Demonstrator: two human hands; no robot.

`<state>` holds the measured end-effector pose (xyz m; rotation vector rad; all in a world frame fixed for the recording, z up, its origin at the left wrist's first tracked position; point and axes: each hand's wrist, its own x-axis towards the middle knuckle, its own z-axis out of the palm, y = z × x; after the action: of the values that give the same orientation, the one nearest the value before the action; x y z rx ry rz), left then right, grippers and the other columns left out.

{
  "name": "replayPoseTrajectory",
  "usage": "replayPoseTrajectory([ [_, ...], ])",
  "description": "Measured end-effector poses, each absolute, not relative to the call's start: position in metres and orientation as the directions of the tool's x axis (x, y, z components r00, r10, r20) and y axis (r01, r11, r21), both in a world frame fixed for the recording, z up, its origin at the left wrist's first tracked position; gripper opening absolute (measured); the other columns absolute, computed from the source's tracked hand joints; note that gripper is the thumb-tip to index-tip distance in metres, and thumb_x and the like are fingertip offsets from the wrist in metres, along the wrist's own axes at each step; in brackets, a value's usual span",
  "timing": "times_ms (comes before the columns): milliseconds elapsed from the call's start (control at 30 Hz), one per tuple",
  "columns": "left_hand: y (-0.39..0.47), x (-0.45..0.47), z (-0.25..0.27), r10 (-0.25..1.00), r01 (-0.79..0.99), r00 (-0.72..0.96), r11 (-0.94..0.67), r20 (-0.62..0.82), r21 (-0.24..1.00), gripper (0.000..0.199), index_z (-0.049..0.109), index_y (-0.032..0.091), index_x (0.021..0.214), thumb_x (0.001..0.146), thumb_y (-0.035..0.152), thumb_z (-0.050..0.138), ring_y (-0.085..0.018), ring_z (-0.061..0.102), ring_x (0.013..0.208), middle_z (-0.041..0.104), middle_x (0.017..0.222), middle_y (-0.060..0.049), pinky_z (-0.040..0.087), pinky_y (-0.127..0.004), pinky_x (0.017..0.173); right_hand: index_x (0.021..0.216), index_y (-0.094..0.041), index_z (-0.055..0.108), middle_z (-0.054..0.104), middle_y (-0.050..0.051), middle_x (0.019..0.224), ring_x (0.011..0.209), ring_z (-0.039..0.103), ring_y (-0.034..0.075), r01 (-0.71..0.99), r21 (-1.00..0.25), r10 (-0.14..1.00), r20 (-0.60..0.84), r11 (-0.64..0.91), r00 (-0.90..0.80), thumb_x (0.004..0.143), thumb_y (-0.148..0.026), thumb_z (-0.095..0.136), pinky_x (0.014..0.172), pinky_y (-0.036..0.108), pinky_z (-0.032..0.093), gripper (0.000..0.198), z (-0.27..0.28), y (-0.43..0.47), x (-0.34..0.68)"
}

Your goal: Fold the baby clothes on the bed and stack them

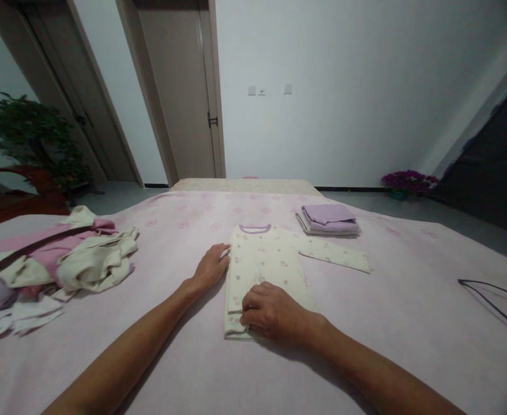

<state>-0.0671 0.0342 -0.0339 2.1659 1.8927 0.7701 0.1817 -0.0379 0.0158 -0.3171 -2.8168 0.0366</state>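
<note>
A cream long-sleeved child's shirt (270, 259) with small printed motifs and a purple neckband lies flat on the pink bedspread. Its left side is folded inward, with that sleeve laid down along the body, while the other sleeve (335, 256) stretches out to the right. My left hand (212, 265) rests at the folded left edge near the shoulder, fingers extended and touching the fabric. Near the hem, my right hand (270, 311) has its fingers and thumb closed on the shirt by the end of the folded sleeve; the exact grip is partly hidden.
A stack of folded purple and pale clothes (329, 219) sits beyond the right sleeve. Rumpled cream and pink clothes (63, 253) lie in a heap at left. A thin black cable (491, 288) lies at right. Behind stand a door (175, 86) and potted plants (32, 138).
</note>
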Motion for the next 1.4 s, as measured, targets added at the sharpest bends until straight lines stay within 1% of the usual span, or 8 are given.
replayPoseTrajectory([
  [233,-0.015,-0.06,-0.012,0.933,0.786,0.047,-0.255,0.357,0.563,0.03,0.063,0.023,0.115,0.09,0.022,0.046,-0.022,0.055,0.12,0.063,0.124,-0.006,0.042,-0.038,0.109,0.095,-0.021,0.068,0.067,0.005,0.095,0.084,0.056,0.018,0.258,-0.173,0.309,0.445,0.951,-0.841,0.088,-0.019,0.06,0.076,0.033,0.038,0.01,-0.002,-0.044,0.172],
  [400,-0.053,-0.043,-0.002,0.915,0.782,0.195,-0.363,0.354,0.507,0.023,0.064,0.025,0.094,0.085,0.014,0.045,-0.023,0.058,0.099,0.066,0.098,-0.006,0.047,-0.038,0.091,0.094,-0.02,0.066,0.066,0.004,0.093,0.086,0.056,0.019,0.203,-0.252,0.297,0.423,0.946,-0.856,0.072,-0.009,0.057,0.079,0.033,0.041,0.026,0.0,-0.047,0.178],
  [567,-0.078,-0.029,-0.003,0.887,0.8,0.387,-0.459,0.252,0.387,0.017,0.065,0.026,0.088,0.087,0.019,0.049,-0.023,0.057,0.088,0.066,0.091,-0.007,0.046,-0.036,0.08,0.085,-0.019,0.063,0.064,0.005,0.084,0.08,0.054,0.019,0.306,-0.33,0.441,0.511,0.893,-0.738,0.072,-0.007,0.05,0.077,0.033,0.041,0.022,-0.005,-0.042,0.183],
  [733,-0.07,-0.032,0.002,0.915,0.816,0.348,-0.404,0.207,0.414,0.019,0.066,0.027,0.089,0.085,0.018,0.051,-0.021,0.063,0.085,0.07,0.089,-0.004,0.048,-0.032,0.075,0.082,-0.019,0.061,0.061,0.004,0.079,0.077,0.051,0.019,0.378,-0.31,0.485,0.452,0.872,-0.748,0.07,-0.007,0.051,0.075,0.034,0.04,0.02,-0.013,-0.04,0.183],
  [867,-0.029,-0.038,-0.001,0.934,0.836,0.238,-0.337,0.267,0.432,0.028,0.068,0.025,0.109,0.093,0.024,0.045,-0.02,0.066,0.103,0.073,0.11,-0.004,0.05,-0.033,0.093,0.093,-0.019,0.063,0.065,0.006,0.092,0.087,0.054,0.02,0.371,-0.279,0.462,0.458,0.886,-0.76,0.083,-0.013,0.053,0.083,0.037,0.042,0.016,-0.007,-0.045,0.182],
  [1000,0.029,-0.036,-0.008,0.923,0.896,0.205,-0.311,0.325,0.318,0.043,0.055,0.019,0.136,0.097,0.03,0.045,-0.027,0.042,0.142,0.055,0.146,-0.01,0.031,-0.044,0.119,0.123,-0.019,0.059,0.063,0.011,0.125,0.116,0.053,0.024,0.314,-0.259,0.403,0.455,0.913,-0.794,0.09,-0.022,0.053,0.103,0.045,0.039,0.033,0.001,-0.05,0.182],
  [1133,0.081,-0.029,-0.014,0.947,0.936,0.195,-0.257,0.254,0.241,0.055,0.042,0.01,0.147,0.099,0.038,0.042,-0.03,0.023,0.151,0.033,0.159,-0.018,0.021,-0.046,0.122,0.132,-0.021,0.055,0.058,0.01,0.137,0.128,0.048,0.024,0.335,-0.264,0.418,0.396,0.904,-0.817,0.093,-0.028,0.052,0.114,0.048,0.031,0.04,0.002,-0.052,0.183],
  [1400,0.121,-0.031,-0.04,0.986,0.962,0.124,-0.148,0.114,0.23,0.066,0.033,0.007,0.151,0.101,0.049,0.032,-0.033,0.022,0.15,0.024,0.161,-0.022,0.022,-0.049,0.119,0.129,-0.016,0.056,0.061,0.011,0.135,0.128,0.051,0.023,0.295,-0.24,0.368,0.368,0.925,-0.854,0.094,-0.03,0.051,0.116,0.043,0.033,0.038,0.003,-0.052,0.182],
])
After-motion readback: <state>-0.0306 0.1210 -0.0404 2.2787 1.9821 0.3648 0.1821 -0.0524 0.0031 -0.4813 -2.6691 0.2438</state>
